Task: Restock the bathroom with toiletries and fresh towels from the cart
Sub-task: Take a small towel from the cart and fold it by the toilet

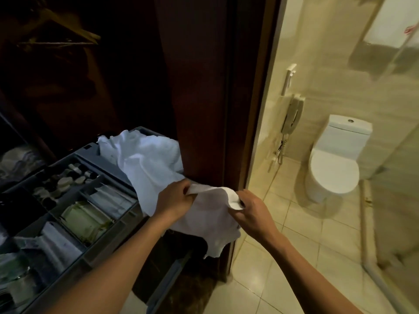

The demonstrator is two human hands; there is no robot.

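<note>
1. Lifting a white towel (145,159) off the cart (123,225) seems the step; it drapes from the cart's far right corner over its right edge.
2. Left hand (175,198) and right hand (251,207) each pinch its near edge, fingers clamped on cloth.
3. Next, likely: draw it clear and carry it into the bathroom.

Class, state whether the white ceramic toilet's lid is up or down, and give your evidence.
Down: the white toilet lid lies flat over the bowl, covering it.

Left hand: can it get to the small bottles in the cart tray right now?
Probably, once freed: the left hand grips the towel, as does the right hand. The bottles lie uncovered in an open cart compartment; the towel lies beside them, not over them.
</note>
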